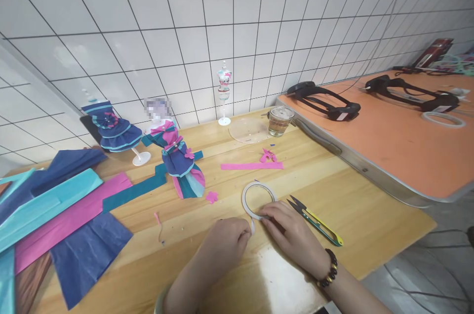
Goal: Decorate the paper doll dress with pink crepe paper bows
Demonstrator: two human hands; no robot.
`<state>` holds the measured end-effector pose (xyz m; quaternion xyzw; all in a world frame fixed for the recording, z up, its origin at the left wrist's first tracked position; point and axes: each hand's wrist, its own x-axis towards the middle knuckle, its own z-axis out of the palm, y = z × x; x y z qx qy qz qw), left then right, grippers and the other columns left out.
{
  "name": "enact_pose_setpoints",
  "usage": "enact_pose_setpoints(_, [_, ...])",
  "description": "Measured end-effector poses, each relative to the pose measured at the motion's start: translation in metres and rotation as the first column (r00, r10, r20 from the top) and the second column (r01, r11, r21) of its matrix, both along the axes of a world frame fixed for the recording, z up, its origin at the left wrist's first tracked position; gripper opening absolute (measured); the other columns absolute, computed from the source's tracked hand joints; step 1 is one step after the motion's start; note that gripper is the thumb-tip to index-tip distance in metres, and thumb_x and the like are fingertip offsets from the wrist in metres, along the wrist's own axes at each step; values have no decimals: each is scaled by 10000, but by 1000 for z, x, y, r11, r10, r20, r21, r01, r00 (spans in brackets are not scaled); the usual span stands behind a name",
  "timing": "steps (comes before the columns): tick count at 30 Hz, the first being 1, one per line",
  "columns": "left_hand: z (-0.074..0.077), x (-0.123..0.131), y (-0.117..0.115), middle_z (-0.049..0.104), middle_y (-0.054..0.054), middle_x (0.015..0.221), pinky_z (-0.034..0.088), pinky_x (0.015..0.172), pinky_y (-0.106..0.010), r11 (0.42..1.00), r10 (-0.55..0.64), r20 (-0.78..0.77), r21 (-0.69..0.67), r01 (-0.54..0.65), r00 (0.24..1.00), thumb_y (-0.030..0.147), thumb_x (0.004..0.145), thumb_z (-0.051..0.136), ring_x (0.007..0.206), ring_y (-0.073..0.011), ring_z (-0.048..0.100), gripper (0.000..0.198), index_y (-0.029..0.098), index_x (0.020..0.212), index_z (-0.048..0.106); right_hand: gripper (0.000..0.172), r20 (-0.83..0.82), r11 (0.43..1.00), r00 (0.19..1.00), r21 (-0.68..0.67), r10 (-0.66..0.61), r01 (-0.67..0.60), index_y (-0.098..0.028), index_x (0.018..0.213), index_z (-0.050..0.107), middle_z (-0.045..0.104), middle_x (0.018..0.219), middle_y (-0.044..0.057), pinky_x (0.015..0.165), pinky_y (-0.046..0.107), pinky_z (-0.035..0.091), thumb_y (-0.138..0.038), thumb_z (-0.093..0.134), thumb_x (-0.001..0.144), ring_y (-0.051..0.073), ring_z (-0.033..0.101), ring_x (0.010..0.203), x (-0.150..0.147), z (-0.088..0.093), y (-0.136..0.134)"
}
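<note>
A white roll of tape (246,204) lies on the wooden table in front of me. Its loose end runs down to my left hand (226,239), whose fingers are curled closed in a pinch on it. Thumb and fingers of my right hand (294,232) grip the roll's near right edge; a beaded bracelet circles that wrist. Just right of this hand, yellow-and-green thread snips (319,225) lie with blades apart. A pink paper flower (211,197) and a pink strip (252,166) lie beyond the roll.
Two dressed mini mannequins (179,153) (116,126) and a smaller one (224,89) stand at the back. Coloured sheets (70,205) cover the left side. A glass of liquid (280,124) stands near an orange table (400,151) with black headsets (326,99).
</note>
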<state>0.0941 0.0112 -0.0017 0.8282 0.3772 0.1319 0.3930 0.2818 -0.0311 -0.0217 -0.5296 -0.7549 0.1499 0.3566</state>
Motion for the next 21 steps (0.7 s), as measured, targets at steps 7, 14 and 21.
enact_pose_setpoints(7, [-1, -8, 7, 507, 17, 573, 336, 508, -215, 939, 126, 99, -334, -86, 987, 269, 796, 421, 544, -122, 476, 223, 185, 607, 506, 208, 1, 1000, 1000, 6, 20, -20, -199, 1015, 582, 623, 937, 90, 789, 383, 486, -123, 468, 859, 208, 569, 895, 1, -1, 1])
enact_pose_setpoints(14, [-9, -6, 16, 573, -16, 606, 397, 466, -201, 756, 273, 325, -654, 7, 906, 405, 761, 540, 481, -88, 494, 278, 141, 681, 576, 202, -45, 995, 998, 97, 35, -30, -195, 1004, 562, 622, 894, 92, 728, 349, 498, -107, 475, 845, 202, 583, 843, -1, 2, -2])
enact_pose_setpoints(21, [-11, 3, 8, 643, -47, 649, 428, 518, -216, 722, 275, 334, -691, 36, 902, 417, 730, 587, 506, -93, 535, 298, 129, 760, 659, 79, -52, 989, 996, 136, 70, -63, -198, 862, 541, 613, 781, 59, 660, 310, 472, -137, 528, 815, 175, 578, 740, -5, 6, -10])
